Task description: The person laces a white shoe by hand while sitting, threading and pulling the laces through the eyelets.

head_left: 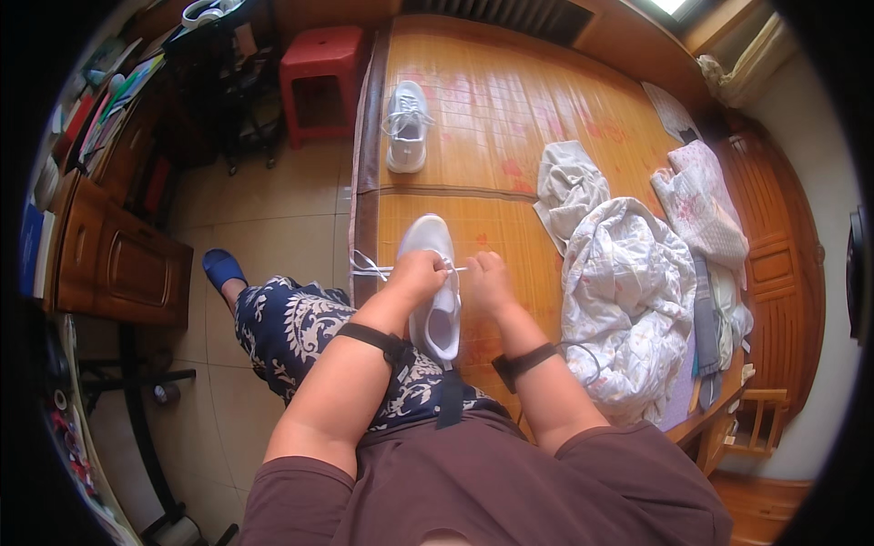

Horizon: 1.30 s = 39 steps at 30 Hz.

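A white sneaker (441, 329) lies on the bamboo mat in front of me, toe pointing away. My left hand (420, 277) rests over its upper, fingers pinched on a white shoelace near the eyelets. Just right of the shoe, my right hand (488, 281) has its fingers closed on the same lace, and a short stretch of it shows between the hands. Another length of white lace (369, 266) trails out to the left past the mat's edge. Farther off stands a second white sneaker (406, 127), its laces threaded and loosely crossed on top.
The bamboo mat (492, 100) covers a bed. Crumpled bedding (628, 291) and a pale cloth (572, 187) lie to the right. A red plastic stool (320, 77) stands at the far left of the bed. A wooden cabinet (137, 264) is on the left.
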Available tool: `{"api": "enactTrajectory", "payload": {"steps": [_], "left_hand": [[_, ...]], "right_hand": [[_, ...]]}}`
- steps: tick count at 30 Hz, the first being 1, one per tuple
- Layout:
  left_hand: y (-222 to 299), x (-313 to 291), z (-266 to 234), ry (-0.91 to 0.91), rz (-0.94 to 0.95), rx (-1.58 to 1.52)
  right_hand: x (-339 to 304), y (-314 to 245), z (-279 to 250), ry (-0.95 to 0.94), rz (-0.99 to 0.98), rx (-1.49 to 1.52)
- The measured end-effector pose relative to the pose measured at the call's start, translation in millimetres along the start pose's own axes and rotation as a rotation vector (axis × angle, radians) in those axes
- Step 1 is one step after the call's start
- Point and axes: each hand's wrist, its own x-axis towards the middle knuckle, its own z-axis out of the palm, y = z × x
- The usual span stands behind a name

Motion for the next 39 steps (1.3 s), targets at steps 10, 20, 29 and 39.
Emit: {"api": "enactTrajectory", "payload": {"steps": [10, 20, 29, 39], "left_hand": [[-1, 1, 2, 0.012, 0.001, -0.030], [2, 1, -7, 0.026, -0.105, -0.094], [-9, 7, -13, -0.045, -0.157, -0.581], [-3, 5, -20, 0.229, -0.054, -0.474]], "right_hand": [[4, 50, -63, 0.251, 0.367, -0.409], [-1, -15, -27, 0.297, -0.074, -0.349], [2, -14, 0, -0.156, 0.002, 0.057], [-8, -21, 2, -0.034, 0.009, 0.270]]}}
